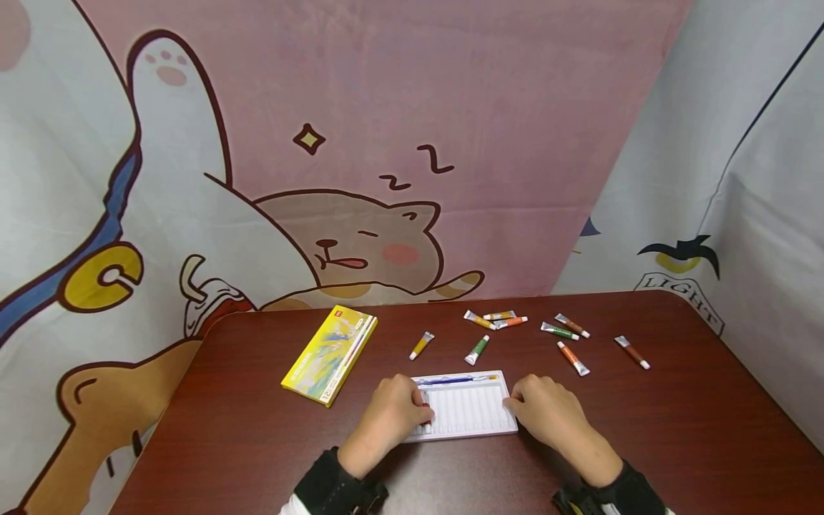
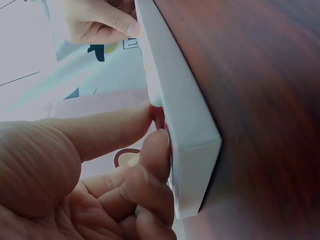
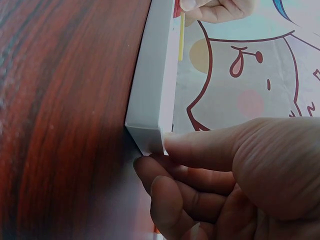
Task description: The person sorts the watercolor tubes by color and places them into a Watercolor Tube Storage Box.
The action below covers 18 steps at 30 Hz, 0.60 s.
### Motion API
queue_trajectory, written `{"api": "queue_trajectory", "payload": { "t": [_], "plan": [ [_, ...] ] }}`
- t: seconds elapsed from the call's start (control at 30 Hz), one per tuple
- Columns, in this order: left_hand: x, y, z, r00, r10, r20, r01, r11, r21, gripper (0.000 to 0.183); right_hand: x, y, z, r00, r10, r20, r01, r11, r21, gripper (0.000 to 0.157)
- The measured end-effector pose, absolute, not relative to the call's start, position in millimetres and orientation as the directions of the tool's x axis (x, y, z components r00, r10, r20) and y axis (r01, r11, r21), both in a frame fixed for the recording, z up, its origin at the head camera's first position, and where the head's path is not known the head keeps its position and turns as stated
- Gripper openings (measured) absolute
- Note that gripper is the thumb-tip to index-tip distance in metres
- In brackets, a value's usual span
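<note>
A white plastic tray (image 1: 470, 413) with a row of narrow slots lies on the table, a blue-handled paintbrush (image 1: 458, 381) along its far side. My left hand (image 1: 394, 408) is at the tray's left end, pinching a red paint tube (image 2: 159, 117) between thumb and fingers, low in the slots. Most of the tube is hidden by the fingers. On the opposite end, my right hand (image 1: 546, 406) grips the tray's edge, the thumb on its rim and the fingertips against the side wall, as the right wrist view shows.
A yellow paint box (image 1: 330, 355) lies to the left of the tray. Beyond the tray, several paint tubes are scattered, among them a yellow tube (image 1: 421, 345), a green tube (image 1: 477, 350), an orange tube (image 1: 573, 358) and a brown tube (image 1: 632, 352). A printed cloth (image 1: 515, 143) hangs behind the table.
</note>
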State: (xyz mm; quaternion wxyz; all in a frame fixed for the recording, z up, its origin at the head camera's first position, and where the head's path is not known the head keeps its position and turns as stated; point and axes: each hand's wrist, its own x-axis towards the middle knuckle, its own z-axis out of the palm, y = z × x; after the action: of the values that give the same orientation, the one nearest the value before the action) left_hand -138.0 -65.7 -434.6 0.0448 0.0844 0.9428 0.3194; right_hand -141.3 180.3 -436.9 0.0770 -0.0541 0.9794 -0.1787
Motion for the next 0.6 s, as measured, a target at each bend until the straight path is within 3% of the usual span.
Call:
{"api": "queue_trajectory", "payload": {
  "t": [0.6],
  "plan": [
    [-136.3,-69.2,-429.8,-0.967,0.247,-0.064,0.155,0.768,0.621,0.034,-140.7,179.7,-435.5,-0.980,-0.129,-0.149,-0.064,0.924,-0.378,0.025]
  ]
}}
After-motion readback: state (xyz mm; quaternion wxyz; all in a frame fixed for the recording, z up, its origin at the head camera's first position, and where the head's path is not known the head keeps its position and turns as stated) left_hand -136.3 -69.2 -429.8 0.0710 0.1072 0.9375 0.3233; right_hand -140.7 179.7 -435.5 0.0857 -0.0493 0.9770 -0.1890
